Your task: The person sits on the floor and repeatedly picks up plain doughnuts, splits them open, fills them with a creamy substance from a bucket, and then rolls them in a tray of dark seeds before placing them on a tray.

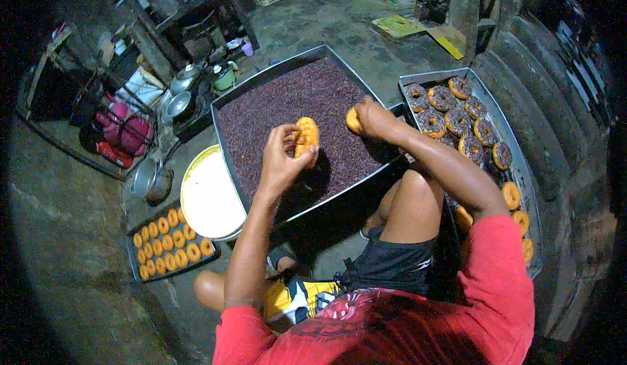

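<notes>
Over a large square metal tray point(346, 69) filled with dark chocolate sprinkles point(281, 97), my left hand point(279, 159) holds a golden doughnut point(307, 137) on edge, thumb and fingers gripping it. My right hand point(379, 119) is closed on another doughnut point(353, 121) at the tray's right side, just above or against the sprinkles. The fingers of that hand hide part of it. At my right, a long metal tray point(522, 162) carries several sprinkle-topped doughnuts point(459, 122) and some plain ones point(511, 196).
A round tub of white cream or icing point(212, 192) stands left of the sprinkle tray. Beyond it, a dark tray point(186, 270) holds rows of plain doughnuts. Pots point(179, 105) and a green kettle point(224, 76) sit at the far left. Stepped concrete point(542, 90) rises on the right.
</notes>
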The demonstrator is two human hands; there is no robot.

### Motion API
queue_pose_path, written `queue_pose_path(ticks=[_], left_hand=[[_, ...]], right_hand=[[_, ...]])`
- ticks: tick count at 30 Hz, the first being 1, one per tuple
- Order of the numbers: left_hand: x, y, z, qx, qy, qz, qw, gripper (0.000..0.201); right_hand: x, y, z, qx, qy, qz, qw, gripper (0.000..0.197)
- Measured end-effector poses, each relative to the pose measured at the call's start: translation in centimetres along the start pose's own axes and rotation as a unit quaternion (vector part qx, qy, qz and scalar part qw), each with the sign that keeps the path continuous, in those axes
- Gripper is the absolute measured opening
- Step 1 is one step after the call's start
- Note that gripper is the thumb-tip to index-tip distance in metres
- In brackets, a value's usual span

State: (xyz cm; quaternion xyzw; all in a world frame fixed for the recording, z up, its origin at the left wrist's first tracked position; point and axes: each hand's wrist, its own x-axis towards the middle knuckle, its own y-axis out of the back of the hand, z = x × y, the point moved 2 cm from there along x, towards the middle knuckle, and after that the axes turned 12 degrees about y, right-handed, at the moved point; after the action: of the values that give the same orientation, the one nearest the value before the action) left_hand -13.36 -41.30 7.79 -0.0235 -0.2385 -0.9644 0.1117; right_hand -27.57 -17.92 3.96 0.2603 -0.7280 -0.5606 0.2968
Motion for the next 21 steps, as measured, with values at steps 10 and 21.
queue_pose_path(ticks=[10, 21], left_hand=[[0.8, -9.2, -0.3, 0.369, -0.371, -0.089, 0.847, 0.025], [5.2, -6.7, -1.2, 0.253, -0.113, -0.087, 0.957, 0.031]], right_hand=[[-0.5, 3.9, 2.0, 0.110, -0.030, 0.039, 0.993, 0.021], [-33.7, 9.7, 15.4, 0.389, -0.320, 0.192, 0.842, 0.024]])
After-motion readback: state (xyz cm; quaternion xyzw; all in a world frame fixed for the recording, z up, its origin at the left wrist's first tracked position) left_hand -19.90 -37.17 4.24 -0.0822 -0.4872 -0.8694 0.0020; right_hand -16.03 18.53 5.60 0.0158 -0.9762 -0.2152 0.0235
